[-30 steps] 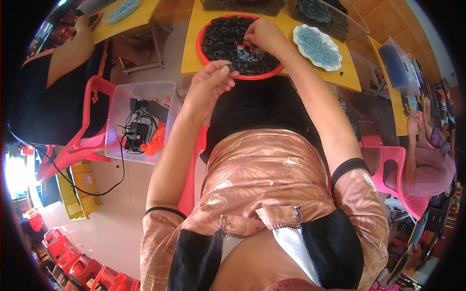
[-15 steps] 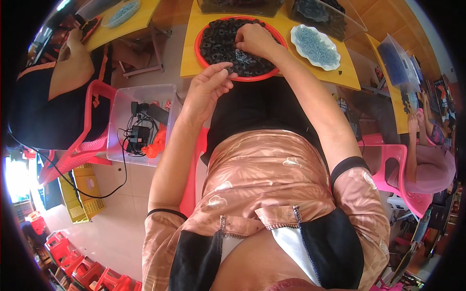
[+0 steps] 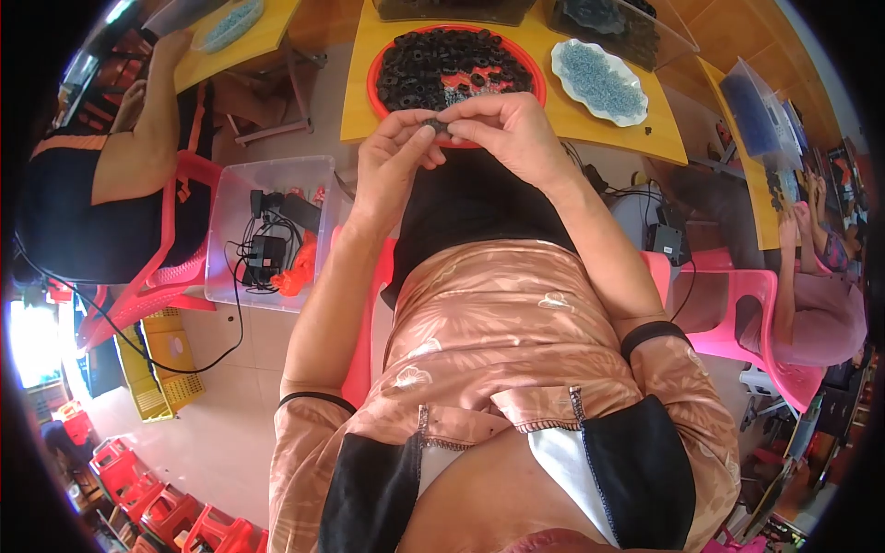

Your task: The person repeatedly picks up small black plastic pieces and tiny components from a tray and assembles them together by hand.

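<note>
A small dark ring (image 3: 433, 121) is pinched between the fingertips of both hands, just in front of the near rim of the red tray (image 3: 373, 69). The left hand (image 3: 395, 158) is closed on the ring from one side, fingers bunched; the right hand (image 3: 513, 132) is closed on it from the other, thumb and forefinger pressed together. The tray is filled with black rings (image 3: 419, 64), and a patch of pale blue pieces lies among them. Right of the tray, a white dish (image 3: 564, 51) of blue-grey beads is set. Tray and dish are borne by a yellow table (image 3: 590, 134); clear bins (image 3: 645, 32) of dark parts are seen beyond the tray. Left of the tray and lower, a clear box (image 3: 226, 194) holding black cables and an orange item stands on the pale tiled floor (image 3: 240, 369). Beyond the box, a person (image 3: 101, 198) in black is seated on a pink chair (image 3: 175, 267) at a second yellow table. Far right of the tray, another person (image 3: 825, 318) in pink is seated on a pink chair. No writing can be read.
</note>
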Tool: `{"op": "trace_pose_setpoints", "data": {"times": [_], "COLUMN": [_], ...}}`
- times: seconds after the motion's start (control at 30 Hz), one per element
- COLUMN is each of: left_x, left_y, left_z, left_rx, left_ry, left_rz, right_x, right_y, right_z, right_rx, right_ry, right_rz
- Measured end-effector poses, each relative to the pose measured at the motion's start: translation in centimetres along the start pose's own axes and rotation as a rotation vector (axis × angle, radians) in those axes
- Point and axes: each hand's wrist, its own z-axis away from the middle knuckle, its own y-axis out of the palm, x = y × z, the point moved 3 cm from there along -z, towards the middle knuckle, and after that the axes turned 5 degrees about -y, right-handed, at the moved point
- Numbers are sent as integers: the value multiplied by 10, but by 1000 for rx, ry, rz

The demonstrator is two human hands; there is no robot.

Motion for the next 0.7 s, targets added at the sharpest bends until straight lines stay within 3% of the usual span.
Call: {"op": "trace_pose_setpoints", "data": {"times": [0.7], "left_x": [2], "left_y": [3], "left_z": [4], "left_rx": [-2], "left_ry": [57], "left_rz": [-199], "right_x": [-4], "right_y": [3], "right_z": [4], "right_rx": [-3], "right_ry": [6], "right_rz": [-129]}}
